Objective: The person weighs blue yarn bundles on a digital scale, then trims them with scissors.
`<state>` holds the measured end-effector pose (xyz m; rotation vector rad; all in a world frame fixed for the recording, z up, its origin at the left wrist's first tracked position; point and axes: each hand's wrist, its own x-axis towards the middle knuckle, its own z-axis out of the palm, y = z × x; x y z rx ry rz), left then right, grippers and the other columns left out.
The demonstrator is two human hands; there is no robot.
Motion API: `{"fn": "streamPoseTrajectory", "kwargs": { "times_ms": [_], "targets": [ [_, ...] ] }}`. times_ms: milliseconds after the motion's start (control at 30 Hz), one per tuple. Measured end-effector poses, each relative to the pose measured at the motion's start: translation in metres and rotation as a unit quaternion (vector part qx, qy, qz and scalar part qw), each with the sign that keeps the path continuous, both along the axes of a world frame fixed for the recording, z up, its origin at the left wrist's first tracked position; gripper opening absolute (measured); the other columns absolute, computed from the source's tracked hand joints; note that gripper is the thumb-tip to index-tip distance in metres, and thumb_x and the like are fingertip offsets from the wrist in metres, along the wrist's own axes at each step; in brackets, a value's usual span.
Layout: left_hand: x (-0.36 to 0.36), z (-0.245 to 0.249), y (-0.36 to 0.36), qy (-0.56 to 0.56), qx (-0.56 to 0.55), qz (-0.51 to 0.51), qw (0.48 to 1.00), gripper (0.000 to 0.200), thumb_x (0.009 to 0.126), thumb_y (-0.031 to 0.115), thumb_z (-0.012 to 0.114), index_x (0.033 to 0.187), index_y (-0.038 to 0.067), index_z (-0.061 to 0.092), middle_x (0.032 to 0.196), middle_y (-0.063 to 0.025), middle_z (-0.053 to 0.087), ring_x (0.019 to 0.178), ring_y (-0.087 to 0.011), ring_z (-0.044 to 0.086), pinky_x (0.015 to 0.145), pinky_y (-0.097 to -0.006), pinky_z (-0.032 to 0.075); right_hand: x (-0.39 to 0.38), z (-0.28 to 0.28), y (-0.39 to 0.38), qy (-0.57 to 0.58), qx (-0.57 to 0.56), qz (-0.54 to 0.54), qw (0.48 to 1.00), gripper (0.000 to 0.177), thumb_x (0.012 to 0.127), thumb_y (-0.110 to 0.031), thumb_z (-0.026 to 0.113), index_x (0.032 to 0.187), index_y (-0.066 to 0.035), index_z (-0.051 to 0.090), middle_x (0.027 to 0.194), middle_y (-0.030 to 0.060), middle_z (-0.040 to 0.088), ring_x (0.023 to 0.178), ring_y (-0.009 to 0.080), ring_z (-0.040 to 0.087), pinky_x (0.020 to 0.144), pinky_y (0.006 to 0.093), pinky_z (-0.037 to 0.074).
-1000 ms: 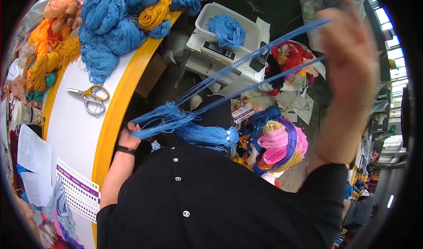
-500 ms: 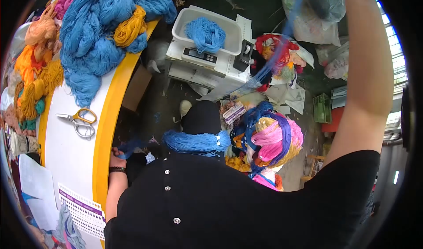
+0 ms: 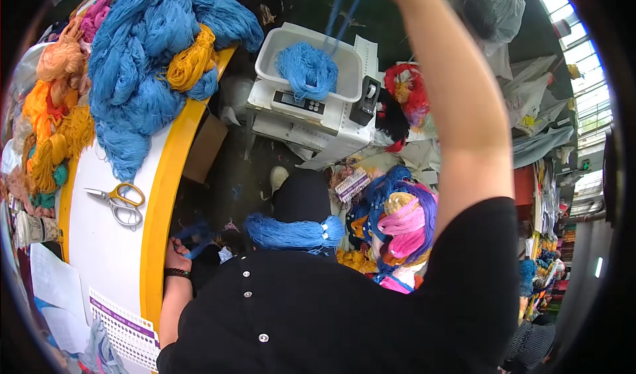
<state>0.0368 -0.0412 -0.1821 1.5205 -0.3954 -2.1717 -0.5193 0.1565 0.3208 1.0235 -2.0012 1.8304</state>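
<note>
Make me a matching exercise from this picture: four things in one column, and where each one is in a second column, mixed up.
Column one:
1. scissors
2. white tray
3. yellow skein
4. left hand

Column two:
A. on the scale
B. flat on the white tabletop
C. by the yellow table edge, holding blue strands
D. nested in the blue yarn pile

Pairs: 1-B, 2-A, 3-D, 4-C
</note>
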Motion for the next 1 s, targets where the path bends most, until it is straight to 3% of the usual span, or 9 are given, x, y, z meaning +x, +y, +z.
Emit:
{"fn": "streamPoseTrajectory", "kwargs": {
  "times_ms": [67, 133, 167, 267, 333, 400, 700, 867, 1000],
  "targets": [
    [-0.003, -0.002, 0.001, -0.01, 0.004, 0.002, 1.0, 0.014, 0.097, 0.024, 0.048, 0.087, 0.016, 0.051, 0.069, 0.0043, 0.051, 0.049, -0.0072, 0.037, 0.046, -0.0209, 0.03, 0.016, -0.055, -0.008, -0.083, 0.003, -0.024, 0.996, 0.04, 0.07, 0.002, 0.064, 0.108, -0.001, 0.053, 0.067, 0.003, 0.052, 0.051, 0.0134, 0.048, 0.045, 0.0272, 0.037],
    [0.001, -0.006, 0.0, -0.007, 0.001, -0.012, 1.0, 0.015, 0.098, 0.025, 0.047, 0.086, 0.016, 0.052, 0.068, 0.0042, 0.051, 0.049, -0.0074, 0.037, 0.046, -0.0211, 0.03, -0.023, -0.175, 0.004, 0.119, 0.238, -0.06, 0.962, 0.069, 0.075, -0.009, 0.065, 0.138, -0.009, 0.038, 0.083, 0.01, 0.069, 0.077, 0.0196, 0.066, 0.069, 0.0306, 0.051],
    [0.002, -0.005, 0.001, -0.013, -0.002, -0.011, 1.0, 0.016, 0.098, 0.025, 0.046, 0.086, 0.016, 0.051, 0.068, 0.0042, 0.051, 0.049, -0.0076, 0.037, 0.046, -0.0213, 0.03, -0.01, -0.2, 0.009, 0.114, 0.266, -0.03, 0.957, 0.07, 0.075, -0.01, 0.068, 0.139, -0.009, 0.038, 0.081, 0.009, 0.069, 0.073, 0.0163, 0.066, 0.07, 0.0308, 0.052],
    [0.004, -0.002, 0.003, 0.001, -0.002, -0.015, 1.0, 0.016, 0.098, 0.024, 0.046, 0.087, 0.015, 0.051, 0.069, 0.0037, 0.05, 0.05, -0.0081, 0.037, 0.047, -0.0218, 0.03, 0.041, -0.246, 0.026, 0.081, 0.351, 0.008, 0.933, 0.075, 0.076, -0.004, 0.062, 0.144, -0.015, 0.03, 0.086, 0.0117, 0.068, 0.08, 0.0284, 0.066, 0.076, 0.0357, 0.05],
    [0.005, 0.001, 0.006, -0.003, -0.003, -0.017, 1.0, 0.015, 0.098, 0.024, 0.046, 0.087, 0.015, 0.051, 0.069, 0.0034, 0.05, 0.05, -0.0083, 0.038, 0.048, -0.0221, 0.031, 0.062, -0.255, 0.038, 0.068, 0.369, 0.015, 0.927, 0.076, 0.077, -0.004, 0.061, 0.144, -0.014, 0.027, 0.089, 0.0117, 0.068, 0.084, 0.0298, 0.065, 0.078, 0.0361, 0.05],
    [0.005, 0.004, 0.006, -0.007, -0.003, -0.027, 1.0, 0.015, 0.098, 0.024, 0.046, 0.087, 0.015, 0.051, 0.069, 0.0031, 0.05, 0.051, -0.0086, 0.038, 0.048, -0.0224, 0.031, 0.075, -0.258, 0.052, 0.147, 0.324, -0.017, 0.935, 0.075, 0.077, -0.007, 0.063, 0.144, -0.01, 0.028, 0.093, 0.0123, 0.067, 0.089, 0.0341, 0.062, 0.079, 0.0417, 0.047],
    [-0.005, 0.008, 0.01, -0.022, -0.008, -0.031, 0.999, 0.016, 0.098, 0.024, 0.047, 0.085, 0.016, 0.051, 0.068, 0.0033, 0.049, 0.051, -0.0078, 0.037, 0.047, -0.0215, 0.03, 0.089, -0.258, 0.086, 0.081, 0.311, -0.086, 0.943, 0.076, 0.078, -0.007, 0.064, 0.144, -0.006, 0.025, 0.101, 0.0107, 0.066, 0.096, 0.0323, 0.06, 0.084, 0.0407, 0.046],
    [-0.006, 0.012, 0.014, -0.023, -0.017, -0.042, 0.999, 0.017, 0.098, 0.024, 0.047, 0.084, 0.016, 0.052, 0.068, 0.0036, 0.049, 0.051, -0.0073, 0.037, 0.048, -0.0212, 0.03, 0.094, -0.261, 0.076, 0.23, 0.356, -0.049, 0.904, 0.088, 0.067, -0.011, 0.075, 0.141, -0.005, 0.028, 0.097, 0.0117, 0.065, 0.094, 0.0332, 0.06, 0.081, 0.0418, 0.046],
    [-0.002, 0.009, 0.013, -0.015, -0.019, -0.048, 0.999, 0.016, 0.098, 0.025, 0.047, 0.085, 0.016, 0.052, 0.069, 0.0034, 0.049, 0.051, -0.0075, 0.037, 0.049, -0.0215, 0.031, 0.096, -0.272, 0.068, 0.241, 0.424, -0.065, 0.871, 0.091, 0.065, -0.015, 0.078, 0.142, -0.009, 0.03, 0.109, 0.0093, 0.061, 0.108, 0.0285, 0.055, 0.092, 0.042, 0.039]
  ]
}}
